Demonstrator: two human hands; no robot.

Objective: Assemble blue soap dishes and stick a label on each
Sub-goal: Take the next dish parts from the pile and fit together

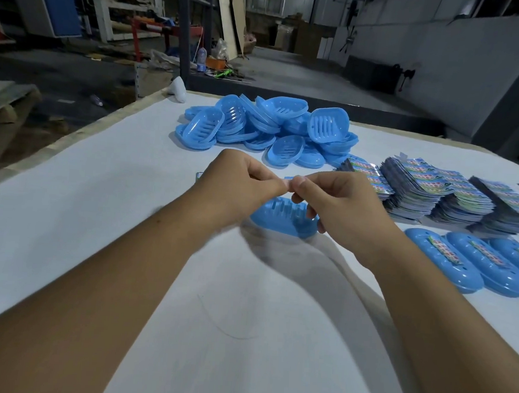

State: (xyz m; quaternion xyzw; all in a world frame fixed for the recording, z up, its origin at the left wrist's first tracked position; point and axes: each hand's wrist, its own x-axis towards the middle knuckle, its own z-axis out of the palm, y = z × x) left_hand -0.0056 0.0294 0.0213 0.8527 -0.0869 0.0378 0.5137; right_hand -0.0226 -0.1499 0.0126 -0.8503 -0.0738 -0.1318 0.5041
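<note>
My left hand and my right hand meet fingertip to fingertip above the table's middle. Together they pinch a small label, of which only a thin blue edge shows between the fingers. Just below the hands a blue soap dish lies on the white table, partly hidden by my right fingers. A heap of loose blue dish parts lies farther back. Stacks of colourful labels stand to the right. Labelled blue dishes lie in a row at the right edge.
A white object stands at the table's far left corner. The table's wooden edge runs along the left side. Beyond the table are a workshop floor, a red frame and scattered clutter.
</note>
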